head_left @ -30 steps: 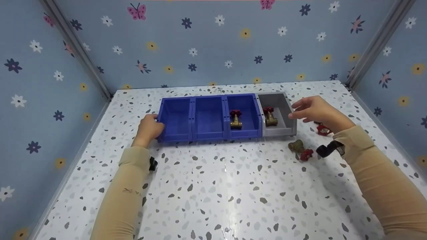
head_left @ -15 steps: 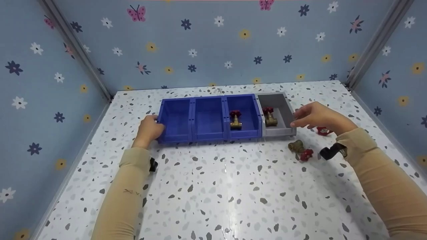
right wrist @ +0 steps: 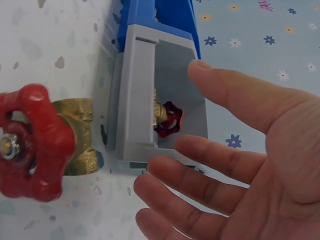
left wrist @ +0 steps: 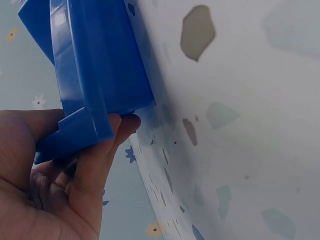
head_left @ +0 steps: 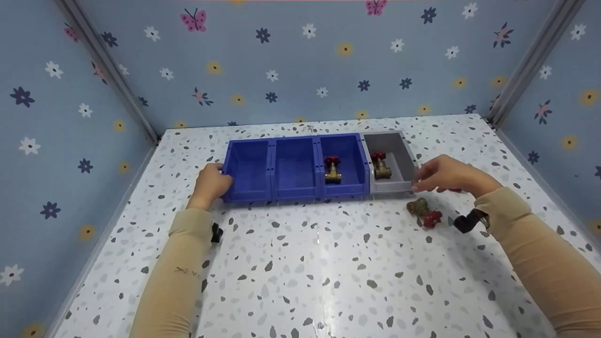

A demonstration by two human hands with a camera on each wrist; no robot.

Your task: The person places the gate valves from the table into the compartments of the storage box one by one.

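Note:
A row of joined bins, several blue and one grey, stands on the speckled table. My left hand (head_left: 212, 186) grips the side wall of the leftmost blue bin (head_left: 249, 193), thumb on one side and fingers on the other, as the left wrist view shows. At the other end, my right hand (head_left: 453, 174) is beside the front right corner of the grey bin (right wrist: 137, 95), its fingers loosely extended; whether it touches the wall I cannot tell. A brass valve with a red handwheel (head_left: 382, 170) lies in the grey bin, and another valve (head_left: 333, 174) in the adjoining blue bin.
On the table in front of the grey bin lies a brass valve (head_left: 418, 207) with a red handwheel. Something red (head_left: 456, 190) shows partly behind my right hand. Flower-patterned walls (head_left: 291, 61) enclose the table at the back and sides.
My right hand has come down and toward the front along the grey bin's right side, covering more of the red thing behind it. The left hand keeps its grip.

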